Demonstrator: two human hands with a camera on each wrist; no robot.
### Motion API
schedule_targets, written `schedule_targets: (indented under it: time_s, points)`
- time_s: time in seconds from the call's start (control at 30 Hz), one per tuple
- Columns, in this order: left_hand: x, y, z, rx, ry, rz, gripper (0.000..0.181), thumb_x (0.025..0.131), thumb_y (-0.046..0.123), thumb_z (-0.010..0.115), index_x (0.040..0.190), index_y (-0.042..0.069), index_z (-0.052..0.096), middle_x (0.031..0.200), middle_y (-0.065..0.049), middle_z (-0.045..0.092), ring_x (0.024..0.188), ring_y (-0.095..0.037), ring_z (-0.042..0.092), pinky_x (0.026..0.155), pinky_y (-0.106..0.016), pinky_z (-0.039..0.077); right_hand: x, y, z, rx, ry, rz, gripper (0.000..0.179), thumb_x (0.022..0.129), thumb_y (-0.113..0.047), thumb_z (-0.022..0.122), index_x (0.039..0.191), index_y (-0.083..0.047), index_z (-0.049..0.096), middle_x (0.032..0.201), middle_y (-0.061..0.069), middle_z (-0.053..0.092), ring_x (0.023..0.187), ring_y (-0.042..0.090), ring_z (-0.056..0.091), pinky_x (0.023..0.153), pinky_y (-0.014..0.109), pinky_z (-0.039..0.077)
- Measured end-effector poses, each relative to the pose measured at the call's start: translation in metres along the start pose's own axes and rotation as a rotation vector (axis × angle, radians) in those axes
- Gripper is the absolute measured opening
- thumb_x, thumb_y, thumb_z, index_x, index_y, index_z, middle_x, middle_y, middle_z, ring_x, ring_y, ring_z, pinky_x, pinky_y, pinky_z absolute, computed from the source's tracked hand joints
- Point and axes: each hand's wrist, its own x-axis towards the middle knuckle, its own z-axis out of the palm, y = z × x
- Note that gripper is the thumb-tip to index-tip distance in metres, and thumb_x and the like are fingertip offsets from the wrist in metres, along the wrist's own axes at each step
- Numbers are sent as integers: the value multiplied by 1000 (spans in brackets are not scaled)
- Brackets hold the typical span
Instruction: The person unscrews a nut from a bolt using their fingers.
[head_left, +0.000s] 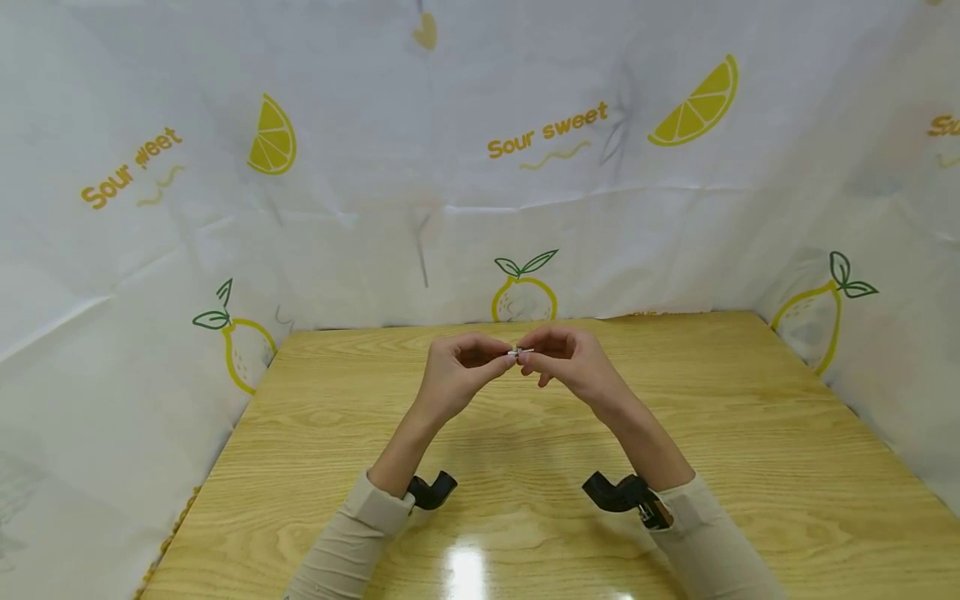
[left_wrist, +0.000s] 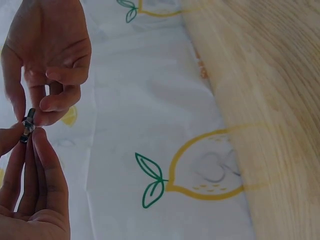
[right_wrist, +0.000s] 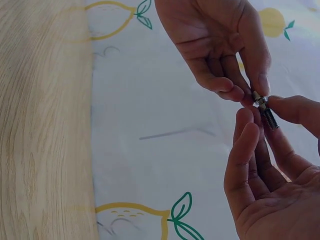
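Observation:
Near the far part of the table, a small silvery metal bolt [head_left: 517, 352] is held up between both hands. In the right wrist view the bolt [right_wrist: 270, 119] shows a threaded shank and a wider, nut-like collar near its other end. My left hand [head_left: 450, 375] pinches one end between thumb and fingertips. On the other end, my right hand [head_left: 577, 365] has its thumb against the threads and fingers behind. The two sets of fingertips meet around the collar, hiding part of it.
The hands are over a wooden table [head_left: 750, 450]. White cloth [head_left: 375, 267] printed with lemons hangs along its back and sides. Each wrist wears a black curved mount [head_left: 615, 493], below beige sleeves [head_left: 345, 533].

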Motion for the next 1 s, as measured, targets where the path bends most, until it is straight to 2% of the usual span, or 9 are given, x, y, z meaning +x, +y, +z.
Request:
schedule_targets:
  time_s: [0.17, 0.3, 0.47, 0.6, 0.77, 0.83, 0.93, 1.0]
  points:
    - [0, 0, 0, -1, -2, -3, 10, 92, 4, 77, 100, -2, 79, 100, -23, 77, 81, -9, 76, 75, -30, 64, -1, 0, -1, 12, -8, -20, 22, 98, -6, 69, 117, 4, 66, 94, -6, 72, 83, 11, 70, 68, 28, 58]
    - [0, 1, 0, 3, 2, -13, 12, 92, 5, 77, 101, -3, 78, 100, -22, 77, 82, -13, 76, 75, -29, 64, -1, -1, -2, 7, 4, -12, 29, 96, -5, 70, 124, 2, 64, 99, -8, 72, 84, 11, 69, 68, 27, 58]
    - [0, 1, 0, 3, 1, -12, 13, 91, 5, 78, 101, -4, 78, 100, -22, 77, 82, -14, 77, 75, -30, 64, 0, -1, -3, -30, 0, 19, 36, 99, -14, 68, 132, -1, 62, 103, 2, 73, 84, 19, 72, 68, 31, 59]
    - [0, 2, 1, 2, 2, -8, 12, 91, 5, 78, 101, -3, 78, 99, -22, 77, 80, -10, 76, 75, -30, 64, 1, -1, -2, -65, -5, 71, 30, 103, -25, 64, 120, 0, 68, 99, 7, 72, 82, 22, 72, 71, 36, 61]
    - [0, 3, 1, 15, 5, -6, 11, 92, 6, 78, 100, -1, 79, 100, -21, 78, 80, -11, 76, 74, -30, 64, 2, -1, 0, -95, -11, 114, 31, 106, -31, 59, 99, -4, 72, 90, 4, 71, 78, 19, 70, 71, 38, 61]
    - [0, 3, 1, 22, 7, -6, 11, 92, 7, 78, 100, 0, 79, 100, -20, 78, 81, -14, 76, 75, -32, 64, 2, -1, 0, -91, -21, 115, 32, 106, -31, 59, 98, -3, 72, 89, 3, 71, 78, 18, 70, 71, 38, 61]
    - [0, 2, 1, 30, 9, -3, 11, 92, 7, 78, 100, 1, 79, 100, -20, 78, 83, -25, 77, 76, -34, 65, 2, -1, 0, -75, -36, 109, 33, 107, -29, 59, 104, 1, 71, 91, 1, 71, 78, 17, 70, 71, 36, 61]
    - [0, 1, 1, 34, 10, -4, 10, 92, 8, 78, 100, 1, 79, 99, -19, 78, 83, -27, 77, 76, -35, 65, 1, -2, 0, -63, -37, 105, 33, 106, -27, 60, 108, 4, 71, 91, 1, 71, 78, 16, 69, 71, 34, 61]
